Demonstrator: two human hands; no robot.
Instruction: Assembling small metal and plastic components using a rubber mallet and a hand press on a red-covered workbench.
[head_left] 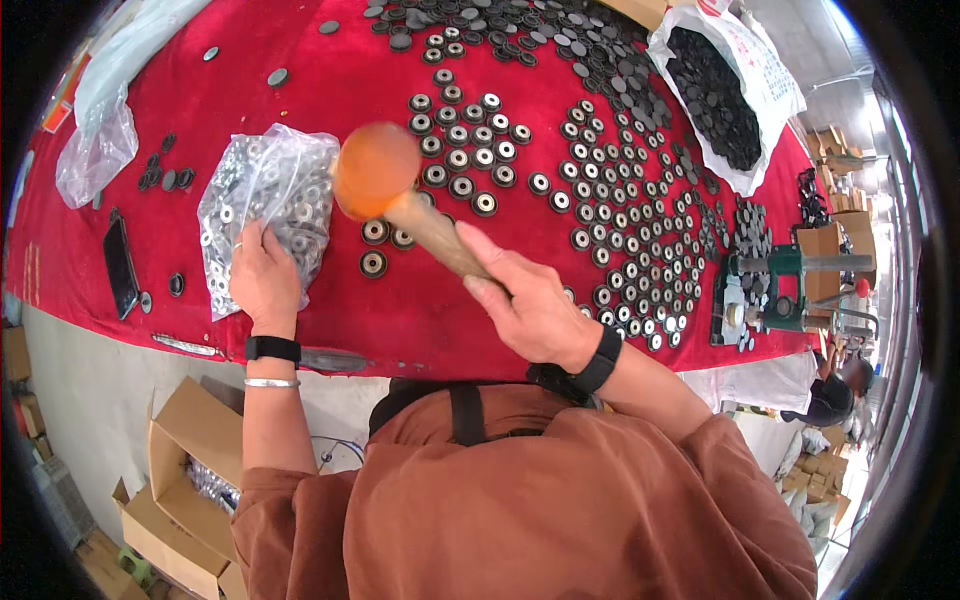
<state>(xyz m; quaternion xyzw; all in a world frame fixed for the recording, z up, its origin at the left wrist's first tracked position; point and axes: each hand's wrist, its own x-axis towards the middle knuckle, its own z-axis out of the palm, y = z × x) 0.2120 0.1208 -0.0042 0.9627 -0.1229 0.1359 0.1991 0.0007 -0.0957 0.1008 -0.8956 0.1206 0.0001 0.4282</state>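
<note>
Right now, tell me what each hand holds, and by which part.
The right hand grips a mallet by its wooden handle. The left hand holds nothing; it rests on a clear bag of metal rings.

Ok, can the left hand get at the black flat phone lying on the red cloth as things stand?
Probably yes: the left hand rests on the clear bag of metal washers, and only bare red cloth lies between it and the black flat phone farther left.
</note>
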